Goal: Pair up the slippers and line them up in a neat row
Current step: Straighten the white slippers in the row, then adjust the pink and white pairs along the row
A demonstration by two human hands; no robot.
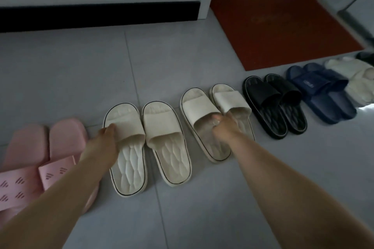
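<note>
Grey tiled floor (182,56) w/ thin grout lines, dim light. White wall w/ black skirting board (97,15) along 11–12 o'clock. Red doormat (283,30) at 1 o'clock before a dark doorway.

Slippers laid in pairs in a row running from 8 o'clock up to 2 o'clock, toes toward the wall: pink pair (40,157) at 8 o'clock, heels partly cut off by frame edge & left forearm; cream pair w/ dark rim line (147,143) near centre, side by side, just touching; second cream pair (214,115) at 1 o'clock of it, angled a bit, the two overlapping at the straps; black pair (275,105) next; navy pair (319,93) beyond; pale off-white pair (352,77) at 2 o'clock, partly out of frame; something dark past it, too small to tell.

Left hand (105,137) resting on outer edge of left slipper of centre cream pair, fingers curled loosely round strap side, thumb on top. Grip looks closed on the strap.

Right hand (224,125) bunched between the two slippers of second cream pair, fingers drawn together at the strap openings; pinching which strap, can't tell.
</note>
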